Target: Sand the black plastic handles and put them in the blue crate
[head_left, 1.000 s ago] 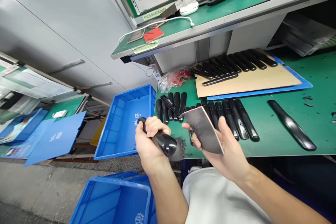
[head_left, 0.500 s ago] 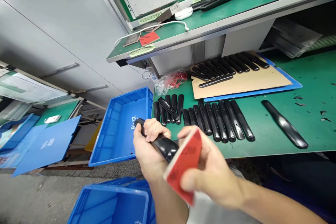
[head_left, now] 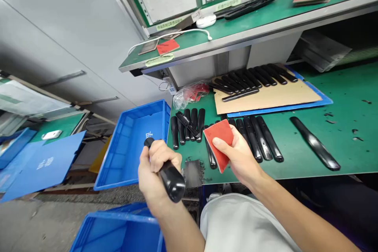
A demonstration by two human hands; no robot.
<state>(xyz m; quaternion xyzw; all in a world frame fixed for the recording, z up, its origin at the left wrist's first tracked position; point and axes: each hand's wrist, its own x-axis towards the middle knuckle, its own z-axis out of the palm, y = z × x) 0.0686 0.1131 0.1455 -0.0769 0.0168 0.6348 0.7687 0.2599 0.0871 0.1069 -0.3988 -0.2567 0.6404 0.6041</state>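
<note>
My left hand (head_left: 156,165) is wrapped round a glossy black plastic handle (head_left: 173,184), its broad rounded end pointing down toward me. In my right hand (head_left: 242,157) is a red sanding sponge (head_left: 221,139) with a pale edge, pinched with the thumb on its red face. The sponge and the held handle are apart. Behind my right hand a row of black handles (head_left: 267,138) lies on the green table (head_left: 292,181), partly hidden by hand and sponge. A shorter group of black handles (head_left: 193,124) lies further left, with a slotted black piece across it.
More handles (head_left: 251,78) rest on a cardboard sheet (head_left: 265,100) at the back. A single handle (head_left: 315,143) lies at right, near black scraps (head_left: 357,138). Blue crates (head_left: 134,141) stand at left. A dark flat pad (head_left: 193,173) lies at the table's front edge. Overhead runs a shelf (head_left: 230,31).
The sanding sponge has come away from the handle, my right hand moving up and toward the table. My left hand has shifted slightly left and down, still holding the handle.
</note>
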